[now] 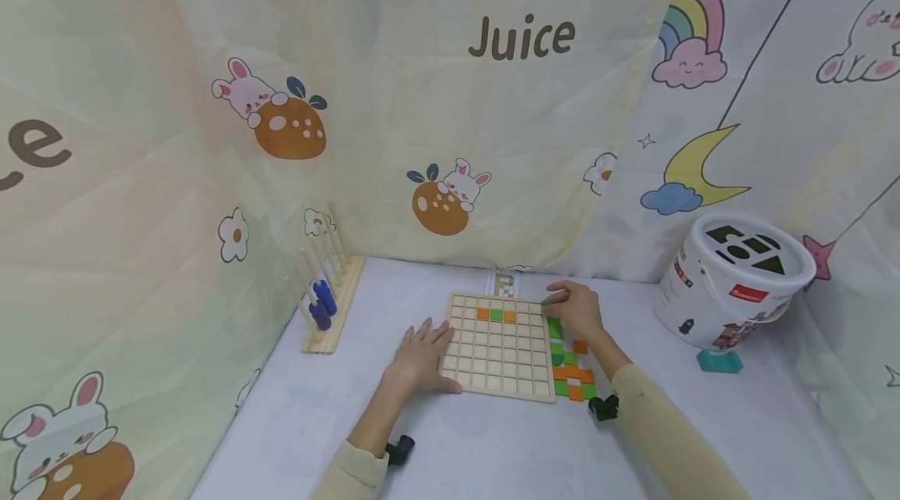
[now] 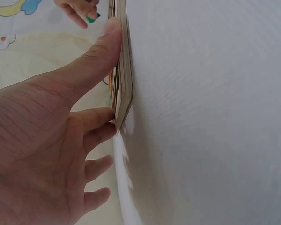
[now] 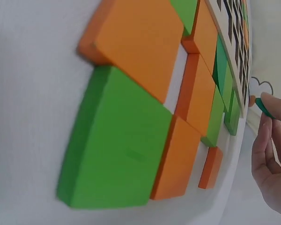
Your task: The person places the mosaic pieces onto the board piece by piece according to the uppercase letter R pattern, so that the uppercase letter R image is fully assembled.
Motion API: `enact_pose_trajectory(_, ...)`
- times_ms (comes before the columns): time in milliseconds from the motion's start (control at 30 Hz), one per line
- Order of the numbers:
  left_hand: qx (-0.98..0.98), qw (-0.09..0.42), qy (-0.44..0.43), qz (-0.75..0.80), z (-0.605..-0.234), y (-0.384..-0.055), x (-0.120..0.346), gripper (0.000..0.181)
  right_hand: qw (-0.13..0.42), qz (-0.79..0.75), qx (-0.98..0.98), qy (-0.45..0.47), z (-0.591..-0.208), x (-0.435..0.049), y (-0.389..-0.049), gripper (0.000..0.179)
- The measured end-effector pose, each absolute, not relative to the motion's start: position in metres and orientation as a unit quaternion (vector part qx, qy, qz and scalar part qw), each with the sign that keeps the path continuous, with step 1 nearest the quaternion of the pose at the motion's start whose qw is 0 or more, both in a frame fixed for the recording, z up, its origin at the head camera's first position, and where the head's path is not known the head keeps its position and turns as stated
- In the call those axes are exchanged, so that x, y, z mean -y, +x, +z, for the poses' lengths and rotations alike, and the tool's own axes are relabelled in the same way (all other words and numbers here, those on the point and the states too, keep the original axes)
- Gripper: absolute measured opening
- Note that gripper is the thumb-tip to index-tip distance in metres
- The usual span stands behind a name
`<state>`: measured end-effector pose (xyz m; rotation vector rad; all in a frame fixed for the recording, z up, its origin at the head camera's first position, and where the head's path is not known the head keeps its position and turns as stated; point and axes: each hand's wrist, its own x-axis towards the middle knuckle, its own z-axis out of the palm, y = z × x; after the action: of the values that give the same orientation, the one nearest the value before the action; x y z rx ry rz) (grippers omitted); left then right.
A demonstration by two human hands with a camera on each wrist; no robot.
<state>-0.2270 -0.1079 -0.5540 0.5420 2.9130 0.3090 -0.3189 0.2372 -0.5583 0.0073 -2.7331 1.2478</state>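
Pinching green block (image 1: 545, 302): right hand (image 1: 576, 309), at far right corner of grid board (image 1: 501, 355). Left hand (image 1: 420, 357), fingers extended, touching left edge.

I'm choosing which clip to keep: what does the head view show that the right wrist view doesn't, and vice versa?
Only the head view: the left hand touching the gridded board, the peg stand with blue beads, and the white bucket.

Only the right wrist view: a faint dark mark on the nearest green tile, and its side face close up.

Both: the right hand pinching a small green piece, the board, and loose orange and green tiles.
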Motion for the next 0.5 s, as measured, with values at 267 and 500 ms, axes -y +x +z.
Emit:
enact_pose_trajectory(267, -0.974, 0.083, 0.185, 0.099, -0.5541, -0.2261, 0.108, 0.119, 0.054, 0.464, 0.884, -0.017, -0.5572, -0.2358, -0.3185, 0.067)
enact_pose_trajectory(500, -0.974, 0.081, 0.186, 0.102, -0.5535, -0.227, 0.1077, 0.118, 0.052, 0.466, 0.882, 0.046, -0.5582, -0.2328, -0.3174, 0.052)
